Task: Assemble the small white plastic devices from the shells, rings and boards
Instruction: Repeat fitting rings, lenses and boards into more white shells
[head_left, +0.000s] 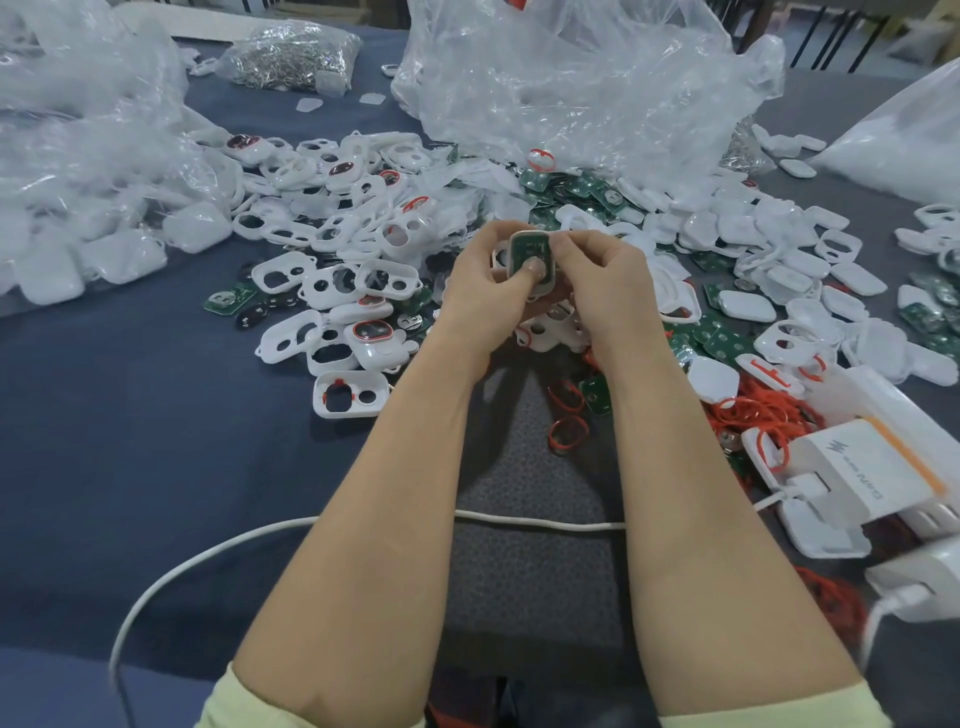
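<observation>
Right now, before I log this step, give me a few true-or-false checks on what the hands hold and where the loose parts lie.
1. The left hand and the right hand both grip one half-built device, its green board facing the camera. True.
2. The loose orange rings are heaped left of the forearms. False: the heap lies on the right, beside the white charger box.
3. A white cable runs across the table beneath both forearms. True.
4. The bag of small metal parts sits at the near right edge. False: it is at the far left.
</observation>
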